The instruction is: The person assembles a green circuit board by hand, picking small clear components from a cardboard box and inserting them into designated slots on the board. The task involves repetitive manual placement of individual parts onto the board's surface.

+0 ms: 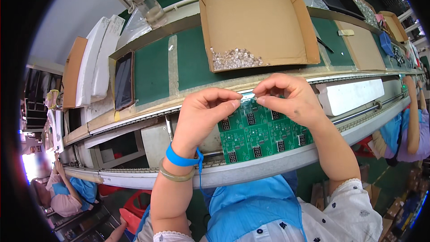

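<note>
Over the far edge of a green circuit board (242, 142), my two hands meet with thumbs and forefingers pinched. My left hand (200, 113), with a blue wrist strap (180, 157) and a bangle on its arm, is closed at one side of a small clear, shiny part (247, 96). On the other side my right hand (293, 101) pinches at the same part. Fingertips hide much of it, so its exact kind does not show. Several dark digit displays (257, 151) sit in rows on the board, which lies across the conveyor rails (206, 181).
Beyond the rails stands a shallow cardboard box (260, 22) with a heap of small clear parts (235, 59) in its near left corner. A dark tray (124, 80) and white foam pieces (96, 58) are at left. White foam (351, 96) lies right. Other people work at both sides.
</note>
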`<state>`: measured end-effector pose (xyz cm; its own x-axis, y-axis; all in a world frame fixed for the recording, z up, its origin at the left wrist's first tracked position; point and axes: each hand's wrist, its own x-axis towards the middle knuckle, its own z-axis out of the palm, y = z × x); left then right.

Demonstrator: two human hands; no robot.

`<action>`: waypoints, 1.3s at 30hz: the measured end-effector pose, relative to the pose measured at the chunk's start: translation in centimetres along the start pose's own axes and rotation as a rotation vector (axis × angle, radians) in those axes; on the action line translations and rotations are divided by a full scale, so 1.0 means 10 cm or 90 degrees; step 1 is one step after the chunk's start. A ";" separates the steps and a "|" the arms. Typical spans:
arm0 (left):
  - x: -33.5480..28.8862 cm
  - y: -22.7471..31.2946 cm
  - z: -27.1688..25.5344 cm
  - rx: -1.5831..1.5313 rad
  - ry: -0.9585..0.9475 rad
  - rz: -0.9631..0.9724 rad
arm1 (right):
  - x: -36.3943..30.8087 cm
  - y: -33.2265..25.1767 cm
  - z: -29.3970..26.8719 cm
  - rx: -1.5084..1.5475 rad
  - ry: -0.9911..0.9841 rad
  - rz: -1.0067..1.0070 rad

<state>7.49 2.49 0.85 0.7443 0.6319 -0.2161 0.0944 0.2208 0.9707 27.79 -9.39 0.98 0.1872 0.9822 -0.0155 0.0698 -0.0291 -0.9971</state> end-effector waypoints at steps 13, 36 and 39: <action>0.00 -0.02 -0.01 0.034 0.010 0.017 | 0.00 0.02 0.08 -0.466 -0.001 -0.171; 0.02 -0.05 0.02 0.091 0.034 0.091 | 0.02 -0.04 0.25 -0.684 -0.013 -0.216; 0.03 -0.06 0.02 0.138 0.034 0.099 | 0.03 -0.03 0.19 -0.609 -0.004 -0.211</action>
<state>7.75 2.39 0.23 0.7260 0.6850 -0.0617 0.1250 -0.0432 0.9912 25.92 -8.73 1.13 0.0111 0.9688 0.2476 0.8736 0.1111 -0.4737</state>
